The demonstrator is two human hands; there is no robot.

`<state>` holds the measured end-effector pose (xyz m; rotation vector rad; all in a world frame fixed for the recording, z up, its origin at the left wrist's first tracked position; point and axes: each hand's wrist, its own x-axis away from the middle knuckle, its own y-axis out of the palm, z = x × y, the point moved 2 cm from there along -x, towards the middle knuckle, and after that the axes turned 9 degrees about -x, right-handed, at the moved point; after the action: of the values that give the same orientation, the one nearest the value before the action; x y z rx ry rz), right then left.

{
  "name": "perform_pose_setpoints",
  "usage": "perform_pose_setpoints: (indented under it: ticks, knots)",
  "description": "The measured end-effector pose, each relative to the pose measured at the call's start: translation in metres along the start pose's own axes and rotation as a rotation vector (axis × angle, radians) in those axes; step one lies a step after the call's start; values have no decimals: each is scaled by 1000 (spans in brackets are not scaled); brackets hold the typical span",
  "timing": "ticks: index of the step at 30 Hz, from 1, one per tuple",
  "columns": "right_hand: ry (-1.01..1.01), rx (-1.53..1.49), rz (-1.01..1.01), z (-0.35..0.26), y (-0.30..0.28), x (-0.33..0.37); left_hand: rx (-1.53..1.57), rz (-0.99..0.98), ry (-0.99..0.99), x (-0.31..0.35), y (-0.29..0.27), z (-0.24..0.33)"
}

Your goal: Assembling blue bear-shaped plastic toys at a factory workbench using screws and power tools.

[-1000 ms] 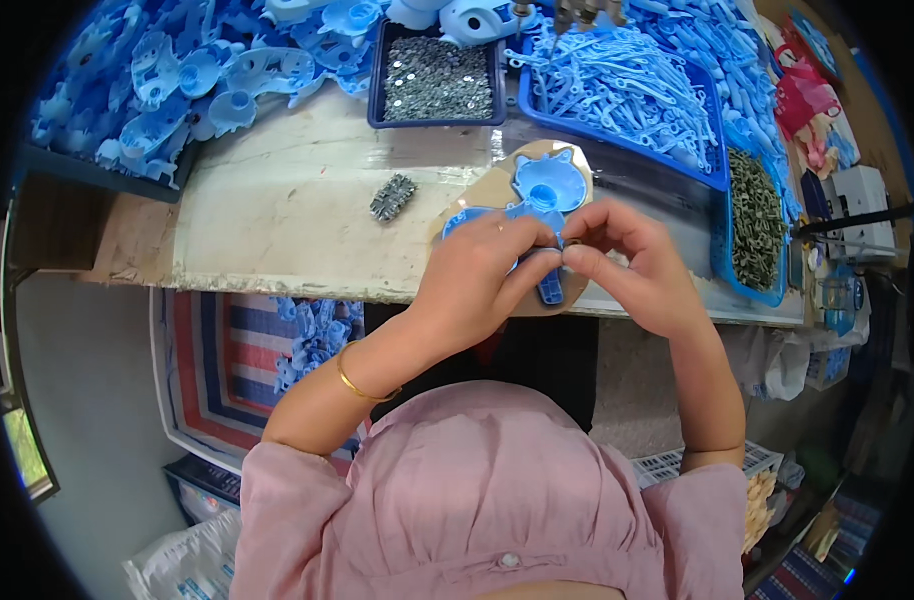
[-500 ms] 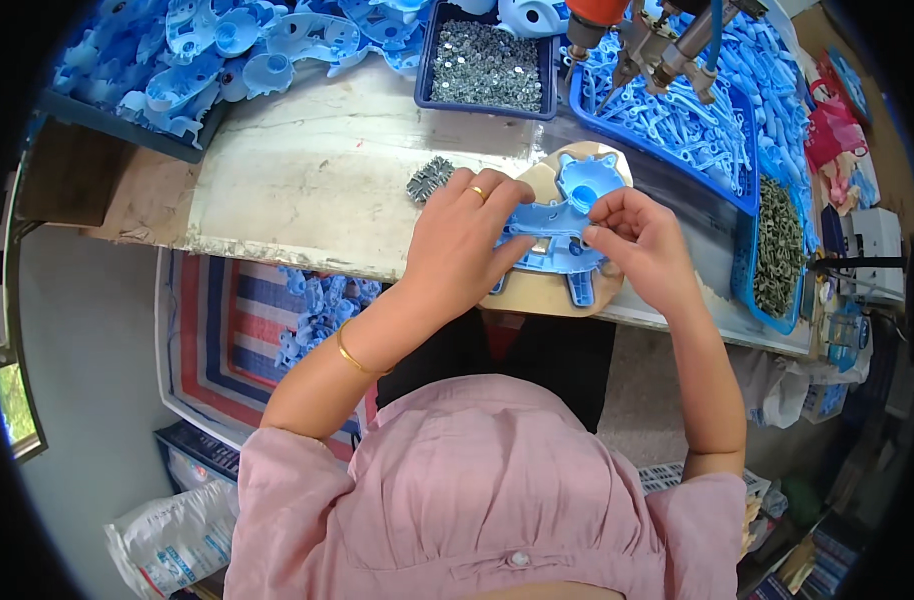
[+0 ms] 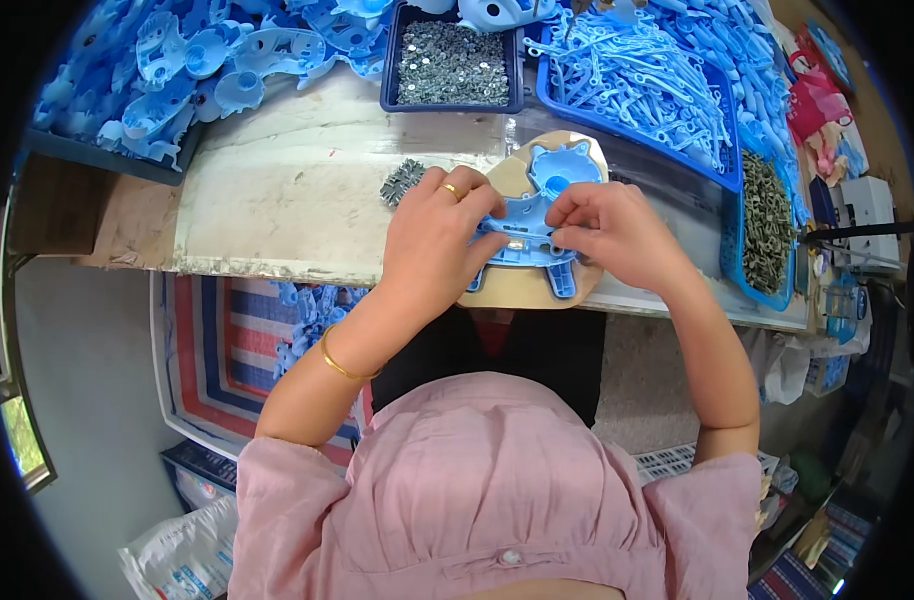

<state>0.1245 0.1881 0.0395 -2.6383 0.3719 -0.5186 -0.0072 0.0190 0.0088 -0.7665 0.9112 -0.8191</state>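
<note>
A light-blue plastic animal-shaped shell half [image 3: 562, 172] lies open side up on a rounded beige board [image 3: 517, 292] at the table's front edge. My left hand [image 3: 439, 232] bends over the shell's left side, with thumb and fingers closed on its edge. My right hand [image 3: 617, 232] is at the shell's middle, thumb and forefinger drawn together in a pinch; what lies between the tips is too small to make out. A small metallic piece [image 3: 515, 244] shows in the shell between the two hands. Beside my left knuckles sits a grey ridged metal block [image 3: 402, 183].
Behind the board stand a dark tray of small metal parts [image 3: 452, 65] and a blue basket of thin blue plastic pieces [image 3: 637, 85]. A blue basket of metal clips [image 3: 765, 220] is at right. Blue shells [image 3: 217, 60] heap at far left.
The view has shifted, so the machine head at the top has mostly left the picture. My right fingertips have come slightly lower on the shell; my left hand keeps its hold.
</note>
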Motion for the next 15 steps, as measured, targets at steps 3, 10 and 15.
perform_pose_setpoints:
  ticks: [3,10,15]
  knots:
    - [13,123,14,-7,1,-2,-39,-9,10,0,0,1]
    - [-259,567,86,-8,-3,-8,-144,39,32,-2,-1,6]
    - [-643,242,527,-82,-5,-17,-134,-20,36,0,-5,3]
